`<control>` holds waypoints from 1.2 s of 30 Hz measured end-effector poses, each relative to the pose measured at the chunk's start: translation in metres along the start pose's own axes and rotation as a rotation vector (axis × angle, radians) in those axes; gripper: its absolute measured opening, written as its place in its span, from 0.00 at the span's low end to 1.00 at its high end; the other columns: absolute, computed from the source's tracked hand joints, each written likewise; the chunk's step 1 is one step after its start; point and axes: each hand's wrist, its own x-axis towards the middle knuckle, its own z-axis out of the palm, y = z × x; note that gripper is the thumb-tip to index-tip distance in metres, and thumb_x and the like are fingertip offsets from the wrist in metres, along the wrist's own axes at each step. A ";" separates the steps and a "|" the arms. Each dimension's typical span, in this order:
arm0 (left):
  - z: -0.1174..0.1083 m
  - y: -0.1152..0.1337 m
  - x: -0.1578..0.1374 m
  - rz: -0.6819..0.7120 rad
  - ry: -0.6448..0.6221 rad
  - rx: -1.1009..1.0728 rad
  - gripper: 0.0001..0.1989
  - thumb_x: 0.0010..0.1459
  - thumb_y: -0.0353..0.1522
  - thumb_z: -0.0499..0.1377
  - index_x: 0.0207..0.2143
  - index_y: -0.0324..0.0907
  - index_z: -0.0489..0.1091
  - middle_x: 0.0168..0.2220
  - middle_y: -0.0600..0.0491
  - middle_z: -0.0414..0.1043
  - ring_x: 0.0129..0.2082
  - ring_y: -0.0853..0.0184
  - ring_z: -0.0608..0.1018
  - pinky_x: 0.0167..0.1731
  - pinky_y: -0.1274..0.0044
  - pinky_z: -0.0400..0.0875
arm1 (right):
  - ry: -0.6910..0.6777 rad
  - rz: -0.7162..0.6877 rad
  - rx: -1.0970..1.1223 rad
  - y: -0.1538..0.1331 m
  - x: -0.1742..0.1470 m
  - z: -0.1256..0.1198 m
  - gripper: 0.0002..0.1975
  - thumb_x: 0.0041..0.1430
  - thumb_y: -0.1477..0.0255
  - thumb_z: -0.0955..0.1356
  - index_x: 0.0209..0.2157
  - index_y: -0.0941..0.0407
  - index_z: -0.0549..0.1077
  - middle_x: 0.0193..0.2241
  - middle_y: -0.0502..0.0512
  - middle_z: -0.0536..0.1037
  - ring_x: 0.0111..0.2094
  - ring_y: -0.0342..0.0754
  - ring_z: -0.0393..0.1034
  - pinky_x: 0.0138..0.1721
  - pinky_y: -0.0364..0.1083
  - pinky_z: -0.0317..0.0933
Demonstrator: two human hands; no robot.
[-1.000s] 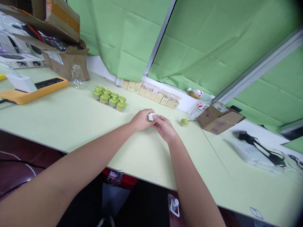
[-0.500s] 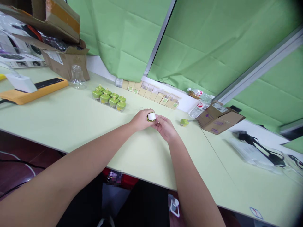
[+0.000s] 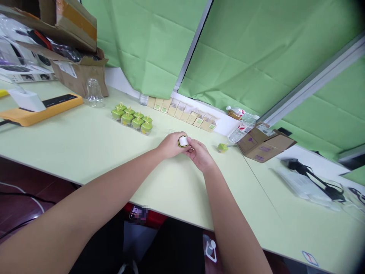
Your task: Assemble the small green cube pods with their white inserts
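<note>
Over the middle of the table, my left hand [image 3: 171, 145] is closed around a small white-faced object with a dark and yellow-green rim [image 3: 183, 141]. Its white face points toward me, and the fingers hide most of its body, so I cannot tell its kind. My right hand [image 3: 200, 155] pinches the same object from the right, its thumb at the edge of the white face. Beyond them to the left stand rows of small clear containers with green lids [image 3: 132, 120]. A single green-lidded container [image 3: 222, 147] sits to the right of my hands.
Several small cardboard boxes [image 3: 182, 113] line the wall. Clear plastic bottles [image 3: 241, 129] and an open cardboard box [image 3: 264, 144] stand at the right. An orange power strip [image 3: 61, 106], a clear jar [image 3: 94, 93] and a larger carton [image 3: 82, 74] are at the left.
My right thumb has shifted slightly left onto the edge of the white face. The left hand keeps its hold, and the things on the table stay in place.
</note>
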 end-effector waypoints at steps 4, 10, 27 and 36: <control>0.000 0.000 0.000 0.010 0.010 0.014 0.11 0.52 0.37 0.63 0.36 0.42 0.70 0.35 0.54 0.74 0.34 0.66 0.74 0.35 0.76 0.67 | -0.003 0.004 -0.035 0.000 0.000 -0.001 0.16 0.46 0.57 0.77 0.31 0.54 0.77 0.33 0.51 0.79 0.37 0.46 0.73 0.48 0.48 0.68; 0.000 -0.001 0.000 0.005 0.007 -0.008 0.11 0.52 0.37 0.63 0.37 0.43 0.71 0.35 0.54 0.75 0.35 0.67 0.75 0.35 0.76 0.67 | -0.007 -0.006 -0.041 -0.002 0.000 -0.002 0.17 0.46 0.57 0.78 0.30 0.54 0.77 0.33 0.53 0.80 0.37 0.48 0.73 0.47 0.49 0.69; 0.002 -0.001 0.000 0.002 0.023 0.039 0.11 0.52 0.37 0.63 0.37 0.43 0.71 0.36 0.53 0.74 0.35 0.66 0.74 0.36 0.75 0.68 | -0.005 0.017 -0.021 -0.001 -0.001 0.002 0.15 0.49 0.59 0.76 0.32 0.55 0.77 0.32 0.51 0.79 0.35 0.44 0.72 0.45 0.45 0.68; 0.003 -0.004 0.001 0.018 0.039 0.069 0.12 0.51 0.37 0.64 0.38 0.43 0.71 0.37 0.52 0.73 0.37 0.63 0.74 0.38 0.73 0.69 | -0.009 0.017 -0.010 0.001 0.001 -0.001 0.14 0.50 0.60 0.76 0.33 0.56 0.78 0.32 0.51 0.79 0.35 0.44 0.72 0.44 0.45 0.68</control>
